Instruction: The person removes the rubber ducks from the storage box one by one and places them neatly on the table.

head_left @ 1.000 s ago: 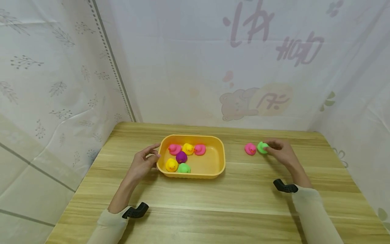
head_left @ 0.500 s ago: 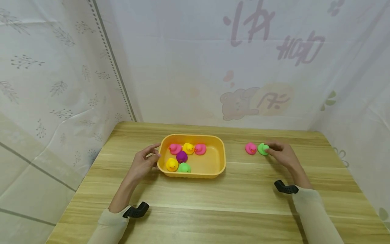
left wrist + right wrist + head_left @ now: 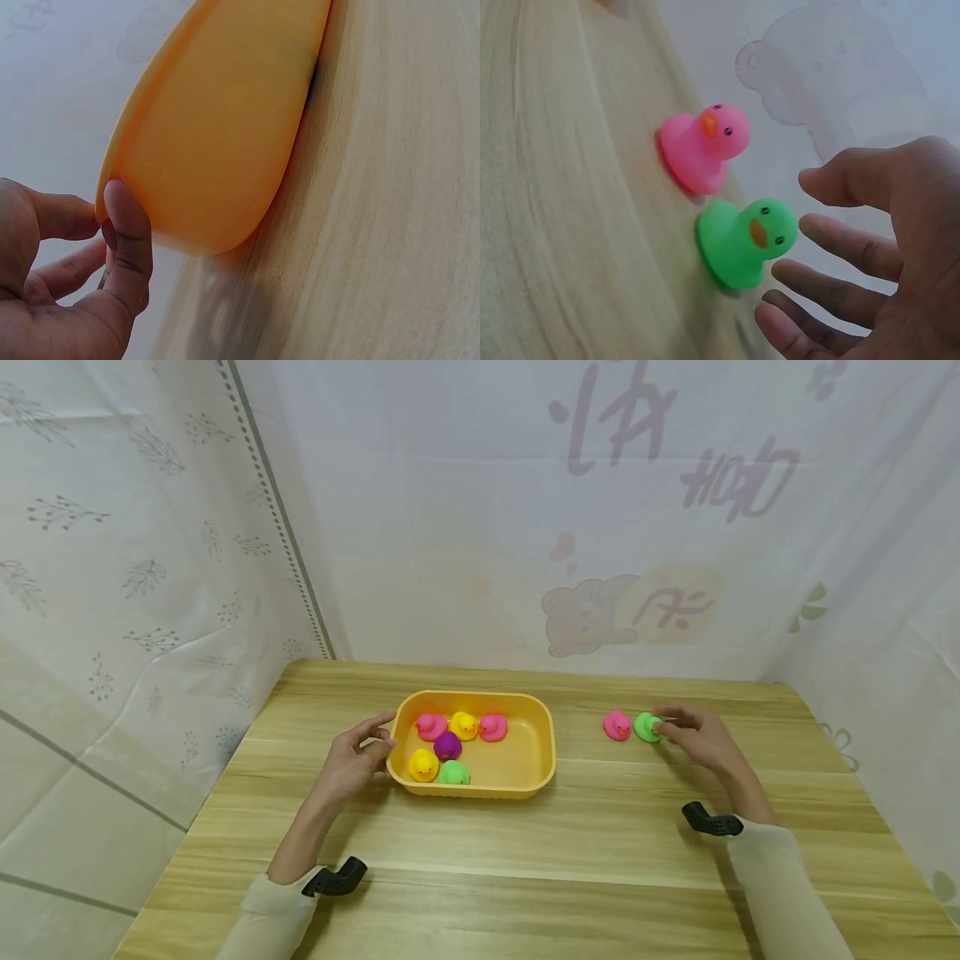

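Two rubber ducks stand side by side on the table at the right, a pink duck (image 3: 617, 726) and a green duck (image 3: 647, 727). My right hand (image 3: 693, 739) is just right of the green one; the right wrist view has its fingers (image 3: 840, 289) spread apart beside the duck, with nothing in their grasp. At the left end of an orange-yellow plastic basin (image 3: 525, 787), my left hand (image 3: 356, 756) holds the rim between thumb and fingers. The left wrist view shows one digit against the basin's outer wall (image 3: 202, 135).
Inside the basin, toward its left, sit several more rubber ducks: pink ones, yellow ones, a purple duck (image 3: 447, 746) and a green duck partly hidden by the front wall. The wooden table (image 3: 525, 877) meets a printed curtain (image 3: 450, 568) at its back edge.
My right hand has let go of the green duck and drawn slightly right. The green duck now stands on the table by the pink one. The left hand and basin stay put.
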`<control>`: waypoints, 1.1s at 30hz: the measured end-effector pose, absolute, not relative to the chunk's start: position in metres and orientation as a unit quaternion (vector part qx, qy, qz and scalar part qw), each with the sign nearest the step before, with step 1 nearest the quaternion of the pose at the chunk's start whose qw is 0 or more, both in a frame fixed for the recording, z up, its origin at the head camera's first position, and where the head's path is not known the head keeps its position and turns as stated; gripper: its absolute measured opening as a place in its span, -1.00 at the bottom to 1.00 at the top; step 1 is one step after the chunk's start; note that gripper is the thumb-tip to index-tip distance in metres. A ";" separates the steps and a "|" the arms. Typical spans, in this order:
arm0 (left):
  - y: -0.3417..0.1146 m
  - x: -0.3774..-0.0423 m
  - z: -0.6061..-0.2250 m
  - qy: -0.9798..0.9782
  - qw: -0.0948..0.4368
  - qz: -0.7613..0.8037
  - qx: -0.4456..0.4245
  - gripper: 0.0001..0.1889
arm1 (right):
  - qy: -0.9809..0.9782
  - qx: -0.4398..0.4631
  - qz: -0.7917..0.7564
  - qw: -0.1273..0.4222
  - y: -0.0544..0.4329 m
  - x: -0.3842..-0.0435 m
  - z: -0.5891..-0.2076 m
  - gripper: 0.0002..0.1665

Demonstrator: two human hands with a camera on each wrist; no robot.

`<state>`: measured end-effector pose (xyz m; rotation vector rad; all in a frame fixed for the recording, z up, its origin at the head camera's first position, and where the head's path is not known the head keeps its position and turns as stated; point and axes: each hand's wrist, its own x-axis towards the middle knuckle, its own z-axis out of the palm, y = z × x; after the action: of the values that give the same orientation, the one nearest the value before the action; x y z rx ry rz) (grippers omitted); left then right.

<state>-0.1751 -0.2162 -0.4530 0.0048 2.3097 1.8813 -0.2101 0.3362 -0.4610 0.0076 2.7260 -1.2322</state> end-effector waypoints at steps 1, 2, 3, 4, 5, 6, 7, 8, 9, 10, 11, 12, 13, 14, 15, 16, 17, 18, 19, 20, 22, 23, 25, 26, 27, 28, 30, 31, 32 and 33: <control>-0.216 -0.175 -0.453 0.773 0.081 0.629 0.002 -0.48 | 0.909 0.003 -0.410 0.075 0.336 -0.210 -0.459 -0.27; -0.216 -0.175 -0.453 0.773 0.081 0.630 0.002 -0.48 | 0.910 0.003 -0.408 0.075 0.336 -0.209 -0.457 -0.26; -0.216 -0.175 -0.453 0.773 0.081 0.629 0.002 -0.48 | 0.910 0.003 -0.408 0.075 0.336 -0.208 -0.454 -0.24; -0.216 -0.175 -0.454 0.772 0.081 0.630 0.002 -0.48 | 0.911 0.003 -0.406 0.074 0.336 -0.207 -0.452 -0.23; -0.216 -0.175 -0.454 0.771 0.081 0.631 0.003 -0.48 | 0.911 0.002 -0.405 0.074 0.335 -0.207 -0.450 -0.22; -0.216 -0.175 -0.454 0.770 0.081 0.632 0.003 -0.48 | 0.911 0.001 -0.405 0.072 0.335 -0.206 -0.448 -0.22; -0.216 -0.175 -0.455 0.769 0.081 0.634 0.003 -0.48 | 0.912 -0.002 -0.405 0.069 0.334 -0.205 -0.447 -0.23; -0.216 -0.176 -0.455 0.768 0.081 0.636 0.003 -0.48 | 0.912 -0.005 -0.404 0.066 0.333 -0.204 -0.445 -0.22; -0.216 -0.176 -0.455 0.767 0.081 0.637 0.003 -0.48 | 0.913 -0.007 -0.402 0.062 0.332 -0.203 -0.443 -0.22; -0.215 -0.176 -0.455 0.766 0.081 0.638 0.003 -0.48 | 0.913 -0.010 -0.404 0.059 0.331 -0.203 -0.441 -0.21; -0.215 -0.176 -0.455 0.765 0.081 0.639 0.003 -0.48 | 0.912 -0.013 -0.406 0.055 0.330 -0.202 -0.439 -0.21; -0.215 -0.176 -0.455 0.765 0.081 0.639 0.003 -0.48 | 0.912 -0.017 -0.407 0.050 0.329 -0.202 -0.438 -0.20; -0.215 -0.176 -0.454 0.765 0.080 0.639 0.003 -0.48 | 0.912 -0.020 -0.406 0.045 0.327 -0.202 -0.436 -0.19; -0.215 -0.176 -0.454 0.765 0.080 0.639 0.003 -0.48 | 0.912 -0.023 -0.407 0.042 0.325 -0.202 -0.434 -0.18; -0.216 -0.176 -0.454 0.767 0.080 0.637 0.003 -0.48 | 0.912 -0.025 -0.407 0.039 0.323 -0.202 -0.432 -0.17; -0.216 -0.176 -0.454 0.767 0.080 0.636 0.004 -0.47 | 0.912 -0.027 -0.409 0.037 0.321 -0.202 -0.430 -0.16; -0.216 -0.176 -0.454 0.768 0.080 0.635 0.004 -0.47 | 0.912 -0.029 -0.408 0.035 0.319 -0.202 -0.428 -0.15; -0.216 -0.176 -0.453 0.769 0.079 0.634 0.005 -0.47 | 0.912 -0.030 -0.408 0.035 0.316 -0.202 -0.426 -0.14; -0.216 -0.176 -0.453 0.771 0.078 0.633 0.006 -0.47 | 0.911 -0.030 -0.411 0.035 0.314 -0.202 -0.424 -0.14; -0.216 -0.177 -0.453 0.772 0.078 0.631 0.007 -0.47 | 0.909 -0.030 -0.413 0.037 0.311 -0.201 -0.422 -0.13; -0.216 -0.177 -0.453 0.773 0.078 0.629 0.008 -0.47 | 0.907 -0.033 -0.419 0.040 0.305 -0.200 -0.417 -0.14; -0.216 -0.177 -0.453 0.773 0.077 0.629 0.009 -0.47 | 0.905 -0.035 -0.422 0.042 0.302 -0.200 -0.415 -0.14; -0.216 -0.177 -0.453 0.773 0.076 0.629 0.008 -0.47 | 0.903 -0.041 -0.426 0.044 0.296 -0.199 -0.412 -0.14; -0.216 -0.177 -0.453 0.773 0.076 0.630 0.009 -0.47 | 0.903 -0.046 -0.426 0.044 0.293 -0.198 -0.410 -0.14; -0.216 -0.177 -0.453 0.773 0.076 0.630 0.008 -0.47 | 0.903 -0.052 -0.425 0.043 0.291 -0.198 -0.409 -0.14; -0.216 -0.177 -0.453 0.772 0.075 0.631 0.008 -0.47 | 0.903 -0.057 -0.424 0.043 0.288 -0.198 -0.408 -0.14; -0.216 -0.177 -0.454 0.771 0.075 0.632 0.008 -0.48 | 0.903 -0.069 -0.422 0.041 0.283 -0.198 -0.407 -0.14; -0.216 -0.177 -0.454 0.771 0.075 0.632 0.008 -0.48 | 0.903 -0.076 -0.421 0.039 0.281 -0.198 -0.407 -0.14; -0.216 -0.177 -0.454 0.771 0.076 0.632 0.008 -0.48 | 0.903 -0.082 -0.419 0.039 0.278 -0.199 -0.406 -0.14; -0.216 -0.177 -0.454 0.771 0.076 0.632 0.008 -0.48 | 0.904 -0.086 -0.418 0.038 0.276 -0.199 -0.406 -0.14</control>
<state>-0.1770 -0.2161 -0.4543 0.0247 2.3118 1.8942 -0.1988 0.2758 -0.4060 -0.2640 2.7724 -1.2824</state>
